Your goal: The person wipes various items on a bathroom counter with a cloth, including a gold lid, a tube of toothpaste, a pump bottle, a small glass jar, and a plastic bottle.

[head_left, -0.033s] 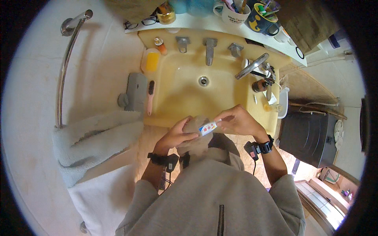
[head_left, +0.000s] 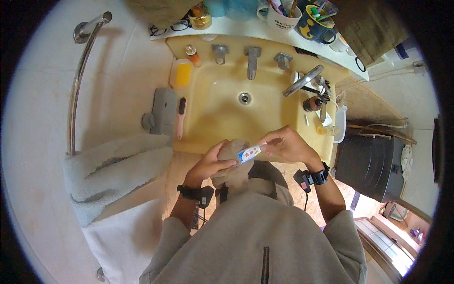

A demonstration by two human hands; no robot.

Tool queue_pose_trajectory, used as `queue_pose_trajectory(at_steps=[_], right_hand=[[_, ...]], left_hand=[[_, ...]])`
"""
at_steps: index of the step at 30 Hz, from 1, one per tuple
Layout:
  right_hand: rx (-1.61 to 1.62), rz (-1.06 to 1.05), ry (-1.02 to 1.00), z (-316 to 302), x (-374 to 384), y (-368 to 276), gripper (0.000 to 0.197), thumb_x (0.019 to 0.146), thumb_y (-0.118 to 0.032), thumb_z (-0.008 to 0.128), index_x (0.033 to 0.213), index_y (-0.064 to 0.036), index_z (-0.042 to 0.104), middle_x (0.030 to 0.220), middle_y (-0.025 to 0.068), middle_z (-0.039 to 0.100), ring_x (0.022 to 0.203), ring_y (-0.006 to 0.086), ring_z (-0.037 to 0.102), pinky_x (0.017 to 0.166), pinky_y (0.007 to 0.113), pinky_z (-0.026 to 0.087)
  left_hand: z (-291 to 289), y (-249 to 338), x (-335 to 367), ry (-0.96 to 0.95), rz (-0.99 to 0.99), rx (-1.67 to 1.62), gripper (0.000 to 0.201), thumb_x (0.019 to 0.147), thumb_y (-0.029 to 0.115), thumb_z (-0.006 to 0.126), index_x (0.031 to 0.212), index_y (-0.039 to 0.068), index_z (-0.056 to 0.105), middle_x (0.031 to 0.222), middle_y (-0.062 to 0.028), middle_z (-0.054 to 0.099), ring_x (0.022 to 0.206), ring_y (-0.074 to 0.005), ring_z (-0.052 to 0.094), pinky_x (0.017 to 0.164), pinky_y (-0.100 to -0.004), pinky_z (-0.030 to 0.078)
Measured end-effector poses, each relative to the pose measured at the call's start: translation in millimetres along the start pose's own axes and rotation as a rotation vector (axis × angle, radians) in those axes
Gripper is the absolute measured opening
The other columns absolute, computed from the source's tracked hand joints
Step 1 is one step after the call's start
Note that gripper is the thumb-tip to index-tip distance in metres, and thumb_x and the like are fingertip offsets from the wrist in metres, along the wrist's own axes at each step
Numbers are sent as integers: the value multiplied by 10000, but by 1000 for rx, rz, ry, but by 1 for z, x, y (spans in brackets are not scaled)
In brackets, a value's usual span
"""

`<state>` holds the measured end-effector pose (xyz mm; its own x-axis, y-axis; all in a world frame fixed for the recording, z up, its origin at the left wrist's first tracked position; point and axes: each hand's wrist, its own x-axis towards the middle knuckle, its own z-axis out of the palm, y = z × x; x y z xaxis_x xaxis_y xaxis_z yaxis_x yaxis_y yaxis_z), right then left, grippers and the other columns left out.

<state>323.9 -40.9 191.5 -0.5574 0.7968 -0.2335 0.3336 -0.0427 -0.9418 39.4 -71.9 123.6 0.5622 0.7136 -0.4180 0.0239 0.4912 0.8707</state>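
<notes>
A white and blue toothpaste tube [head_left: 248,154] with red print is held in front of my body, just short of the basin's near rim. My left hand [head_left: 215,162] closes around its lower end, thumb along the near side. At the other end, the fingertips of my right hand [head_left: 283,144] pinch the narrow tip; whether a cap is between them is hidden. A blurred patch covers part of the area beside my left hand. The yellow basin [head_left: 227,128] lies just beyond both hands.
Chrome faucet [head_left: 252,64] and handles stand at the basin's back. A pink-handled brush [head_left: 181,118] and grey box [head_left: 163,111] are left; a brown bottle [head_left: 311,103] and glass jar [head_left: 328,130] right. Above, a white shelf [head_left: 227,29] holds mugs [head_left: 280,20]. Towels [head_left: 118,165] hang left.
</notes>
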Motion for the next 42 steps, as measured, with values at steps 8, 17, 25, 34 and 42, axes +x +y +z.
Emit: queue_pose_trajectory(at_steps=[8, 17, 25, 34, 42], right_hand=[[-66, -15, 167, -30, 39, -10, 168, 890, -37, 675, 1039, 38, 688, 801, 62, 694, 707, 113, 653, 679, 262, 538], [126, -325, 954, -75, 176, -36, 167, 879, -114, 701, 871, 10, 590, 702, 120, 682, 638, 131, 671, 572, 294, 512], [-418, -251, 1084, -62, 216, -36, 251, 816, -198, 761, 874, -13, 600, 763, 171, 702, 648, 296, 695, 621, 382, 543], [-500, -337, 990, -85, 217, -26, 202, 858, -111, 692, 1018, 4, 650, 866, 181, 710, 723, 318, 696, 675, 394, 546], [-765, -431, 1072, -107, 221, -13, 166, 830, -70, 672, 989, -28, 693, 958, 165, 680, 768, 373, 649, 700, 448, 524]], left_hand=[[-20, -38, -9, 342, 6, -661, 509, 931, 26, 618, 1397, 36, 416, 1226, -71, 574, 1144, -172, 583, 920, -314, 531], [-24, 68, 65, 567, 563, 440, 585, 873, 156, 711, 1376, 35, 437, 1258, -136, 599, 1140, -281, 601, 949, -382, 499], [-42, 167, 144, 530, 750, 1071, 786, 796, 143, 740, 1458, 2, 340, 1480, -201, 407, 1299, -412, 451, 1054, -435, 415], [-63, 160, 161, 561, 757, 1235, 779, 811, 169, 716, 1471, 21, 329, 1544, -160, 330, 1256, -397, 503, 971, -453, 484], [-69, 173, 179, 564, 721, 1194, 788, 809, 216, 730, 1474, 49, 341, 1571, -141, 287, 1245, -390, 515, 956, -471, 495]])
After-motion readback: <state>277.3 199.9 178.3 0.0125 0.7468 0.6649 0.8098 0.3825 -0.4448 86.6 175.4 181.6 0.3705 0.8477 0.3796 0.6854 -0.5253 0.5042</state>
